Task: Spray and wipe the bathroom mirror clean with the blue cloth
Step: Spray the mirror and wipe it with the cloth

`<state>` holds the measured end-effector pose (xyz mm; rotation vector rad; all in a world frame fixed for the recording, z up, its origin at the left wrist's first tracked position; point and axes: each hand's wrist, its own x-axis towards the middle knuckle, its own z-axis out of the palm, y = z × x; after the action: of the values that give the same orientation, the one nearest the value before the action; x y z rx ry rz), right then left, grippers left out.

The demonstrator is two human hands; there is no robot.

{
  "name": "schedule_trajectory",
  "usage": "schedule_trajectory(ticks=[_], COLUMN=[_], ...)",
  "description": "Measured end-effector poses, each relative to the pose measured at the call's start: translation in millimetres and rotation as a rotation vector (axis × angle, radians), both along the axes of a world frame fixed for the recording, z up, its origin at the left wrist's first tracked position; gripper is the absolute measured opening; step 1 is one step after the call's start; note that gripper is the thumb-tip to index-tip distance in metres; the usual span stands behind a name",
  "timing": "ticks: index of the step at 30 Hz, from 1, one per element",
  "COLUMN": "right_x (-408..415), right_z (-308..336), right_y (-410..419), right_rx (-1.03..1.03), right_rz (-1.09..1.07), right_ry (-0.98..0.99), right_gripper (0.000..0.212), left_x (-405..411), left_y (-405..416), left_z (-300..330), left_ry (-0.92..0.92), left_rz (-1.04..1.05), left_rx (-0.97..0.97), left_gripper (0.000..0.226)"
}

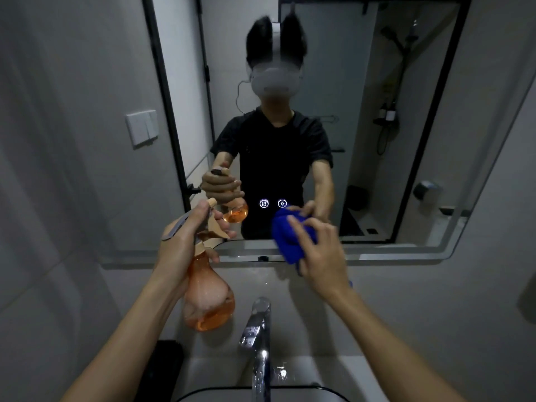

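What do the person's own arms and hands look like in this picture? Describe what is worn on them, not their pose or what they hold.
Both forearms are bare up to the frame's edge, with no sleeves in direct view. The left hand and right hand wear no gloves, rings or watch that can be made out. In the mirror, the reflection shows a black short-sleeved T-shirt ending above the elbows.

Below me a chrome faucet [258, 338] stands over the white sink [307, 372], which has a dark rim. On the grey wall to my left I see a white light switch [142, 127], near a black door frame [165, 91].
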<state>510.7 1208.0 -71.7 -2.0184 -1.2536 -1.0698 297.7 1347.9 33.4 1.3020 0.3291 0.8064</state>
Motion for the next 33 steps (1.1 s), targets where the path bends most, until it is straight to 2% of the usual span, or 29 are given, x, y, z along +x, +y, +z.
schedule_trajectory(ticks=[4, 8, 9, 11, 14, 16, 19, 20, 22, 26, 30, 33], right_x=[31, 42, 40, 27, -11, -39, -57, -55, -45, 3, 50, 57], right_z=[7, 64, 83, 119, 147, 142, 126, 126, 134, 146, 127, 108], right_y=[-53, -49, -39, -11, 47, 81, 102, 100, 87, 38, -22, -35], right_rx=[0.276, 0.703, 0.778, 0.801, 0.596, 0.333, -0.096, -0.166, -0.148, 0.207, 0.592, 0.717], right_rz=[-0.121, -0.245, -0.261, -0.273, -0.204, -0.118, 0.005, 0.014, 0.0, -0.143, -0.263, -0.331], right_ry=[0.177, 0.386, 0.382, 0.291, 0.081, -0.1, -0.372, -0.412, -0.431, -0.252, 0.139, 0.288], right_gripper=[0.081, 0.08, 0.081, 0.081, 0.078, 0.076, 0.061, 0.059, 0.054, 0.072, 0.064, 0.053], left_x=[0, -9, -12, -18, -25, -26, -24, -22, -19, -11, -10, -14], left_y=[10, 22, 26, 33, 43, 48, 49, 49, 48, 45, 48, 50], left_z=[-3, -5, -5, -6, -5, -3, -2, -1, 0, -2, -11, -21], left_ry=[-0.005, -0.029, -0.037, -0.051, -0.059, -0.057, -0.046, -0.046, -0.052, -0.074, -0.064, -0.039], left_rz=[-0.041, -0.07, -0.07, -0.063, -0.047, -0.037, -0.021, -0.02, -0.031, -0.063, -0.068, -0.028], left_rx=[0.02, 0.017, 0.017, 0.005, -0.029, -0.035, -0.029, -0.026, -0.024, 0.016, 0.03, 0.065], left_gripper=[0.036, 0.035, 0.035, 0.035, 0.035, 0.033, 0.033, 0.033, 0.035, 0.036, 0.041, 0.041])
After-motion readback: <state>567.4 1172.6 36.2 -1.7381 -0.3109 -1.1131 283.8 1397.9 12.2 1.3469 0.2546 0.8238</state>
